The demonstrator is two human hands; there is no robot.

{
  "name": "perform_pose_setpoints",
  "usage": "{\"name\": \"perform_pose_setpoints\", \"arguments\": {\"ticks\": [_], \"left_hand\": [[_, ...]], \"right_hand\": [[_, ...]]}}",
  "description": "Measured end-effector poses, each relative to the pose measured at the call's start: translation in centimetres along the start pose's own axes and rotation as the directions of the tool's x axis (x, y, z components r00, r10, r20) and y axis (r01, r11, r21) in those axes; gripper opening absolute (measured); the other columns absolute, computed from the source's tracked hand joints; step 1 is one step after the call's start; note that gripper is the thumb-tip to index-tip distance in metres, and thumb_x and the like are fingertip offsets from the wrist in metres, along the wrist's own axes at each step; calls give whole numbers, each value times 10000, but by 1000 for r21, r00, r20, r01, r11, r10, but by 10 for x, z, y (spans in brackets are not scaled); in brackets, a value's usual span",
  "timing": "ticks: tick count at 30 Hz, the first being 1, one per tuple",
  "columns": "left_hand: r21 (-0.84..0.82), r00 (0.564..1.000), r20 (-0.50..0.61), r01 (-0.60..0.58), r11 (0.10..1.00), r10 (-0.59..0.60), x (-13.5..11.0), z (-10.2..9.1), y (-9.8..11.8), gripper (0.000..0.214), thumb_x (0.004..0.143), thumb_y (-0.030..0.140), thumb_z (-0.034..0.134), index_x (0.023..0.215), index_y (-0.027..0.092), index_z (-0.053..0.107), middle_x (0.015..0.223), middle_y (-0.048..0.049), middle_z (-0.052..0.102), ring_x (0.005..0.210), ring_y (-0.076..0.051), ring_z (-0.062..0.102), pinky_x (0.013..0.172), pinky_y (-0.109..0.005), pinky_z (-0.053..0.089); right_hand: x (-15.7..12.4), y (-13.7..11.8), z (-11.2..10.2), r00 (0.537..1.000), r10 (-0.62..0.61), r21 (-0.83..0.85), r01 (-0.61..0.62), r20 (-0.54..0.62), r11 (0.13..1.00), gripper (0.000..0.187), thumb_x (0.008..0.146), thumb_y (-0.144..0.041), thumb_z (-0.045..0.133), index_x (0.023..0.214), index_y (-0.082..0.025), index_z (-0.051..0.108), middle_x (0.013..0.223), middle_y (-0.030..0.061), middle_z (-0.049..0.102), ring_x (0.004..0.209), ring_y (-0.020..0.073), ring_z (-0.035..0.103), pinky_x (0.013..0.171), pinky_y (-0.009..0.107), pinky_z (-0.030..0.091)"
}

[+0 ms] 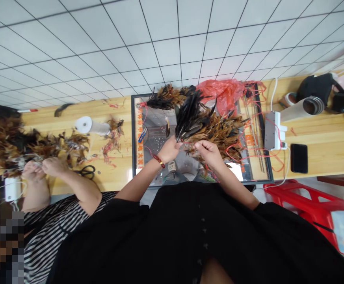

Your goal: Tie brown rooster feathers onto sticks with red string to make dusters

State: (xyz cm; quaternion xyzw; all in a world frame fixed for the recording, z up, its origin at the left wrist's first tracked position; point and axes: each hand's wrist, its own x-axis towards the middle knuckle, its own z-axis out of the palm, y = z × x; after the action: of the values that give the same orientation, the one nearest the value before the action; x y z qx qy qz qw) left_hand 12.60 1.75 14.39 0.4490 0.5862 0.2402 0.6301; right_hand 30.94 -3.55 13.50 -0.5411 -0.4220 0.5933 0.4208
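My left hand (171,150), with a red bead bracelet at the wrist, is closed round the base of a bunch of black feathers (186,114). The feathers fan upward and away from me. Just to the right, my right hand (210,154) is closed in a pinch. A thin red string (186,143) stretches between the two hands, its end hidden in the right fingers. Brown feathers (223,132) lie massed behind and beside my right hand. Beneath both hands is a dark-framed, mirror-like panel (157,173) with orange lettering.
A red plastic bag (223,92) and another feather bunch (166,98) lie at the back. A blue cutter (142,135) is left of my hands. To the right are a power strip (272,130) and phone (299,158). On the left, a co-worker's hands (52,166) handle feathers near scissors (87,171).
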Motion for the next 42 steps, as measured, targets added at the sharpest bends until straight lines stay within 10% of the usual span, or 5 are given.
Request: {"name": "perform_pose_setpoints", "arguments": {"ticks": [7,16,42], "left_hand": [[788,966,-54,-113,605,251,-13,11,6,136,890,37,479,937,152,534,969,-152,586,991,-278,609,837,-333,453],[997,978,76,-80,14,194,-21,14,16,329,996,117,278,1183,129,549,1112,-174,587,1048,-276,600,818,-370,528],[882,881,468,-462,-97,65,-29,2,12,296,947,67,322,1073,84,589,1018,-194,613,958,-294,620,757,-396,505]], "right_hand": [[-28,-22,-5,981,-169,-304,192,99,933,335,926,-473,562,806,-194,705,719,28,664,663,157,573,650,276,436],[-58,-52,-34,892,-355,-431,446,278,784,222,973,-254,535,823,-175,679,668,8,643,568,101,553,578,224,414],[-69,-82,-114,898,-406,-603,420,169,679,141,906,-322,651,896,-225,753,758,32,736,632,151,658,593,267,501]]}}
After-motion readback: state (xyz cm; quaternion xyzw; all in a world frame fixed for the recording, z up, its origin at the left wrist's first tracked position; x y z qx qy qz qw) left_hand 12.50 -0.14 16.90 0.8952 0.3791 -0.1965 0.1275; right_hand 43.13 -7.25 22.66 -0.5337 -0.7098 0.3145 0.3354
